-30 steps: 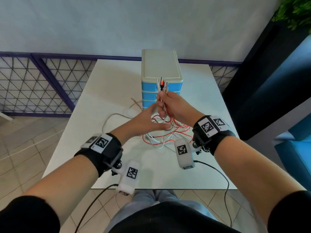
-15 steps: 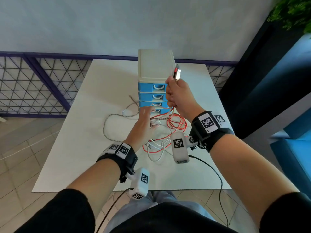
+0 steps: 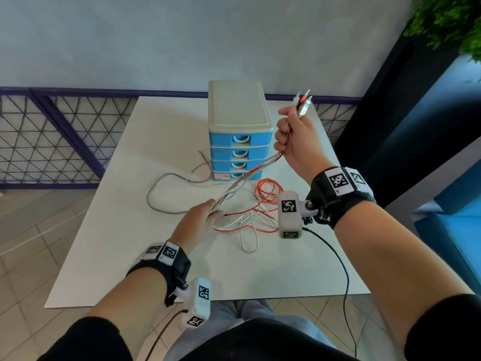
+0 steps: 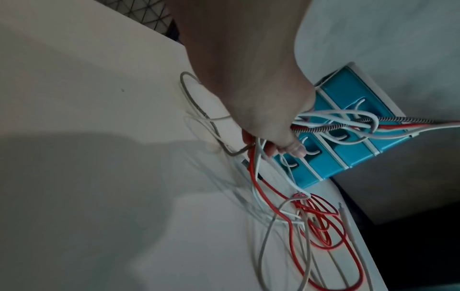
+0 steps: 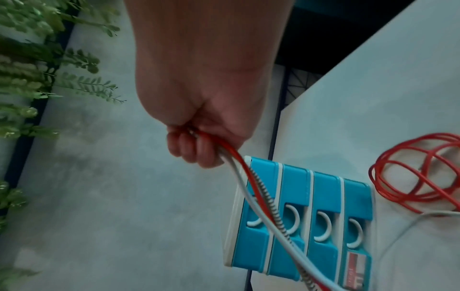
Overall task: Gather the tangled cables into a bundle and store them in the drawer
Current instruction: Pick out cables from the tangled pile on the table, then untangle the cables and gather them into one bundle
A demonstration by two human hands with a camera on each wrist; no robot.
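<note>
Red, white and braided cables [image 3: 256, 207] lie tangled on the white table [image 3: 130, 230] in front of a blue drawer unit [image 3: 239, 142] whose drawers are all closed. My right hand [image 3: 292, 136] is raised right of the unit and grips the cables near their plugs [image 3: 303, 102], which stick up above the fist. The strands run taut down to my left hand [image 3: 205, 217], low over the table, whose fingers curl round them. The left wrist view shows the cables [image 4: 323, 126] passing through that hand [image 4: 268, 135]. In the right wrist view the fist [image 5: 199, 145] holds the cables [image 5: 259, 196].
A braided grey cable [image 3: 161, 194] loops out to the left of the unit. A purple mesh fence [image 3: 52, 136] runs behind the table, a dark panel and blue seat [image 3: 447, 230] stand to the right, and a plant [image 3: 453, 19] hangs at the top right.
My right hand has lifted the plug ends up and to the right of the drawer unit, pulling the strands taut. My left hand has drawn back toward me along the cables.
</note>
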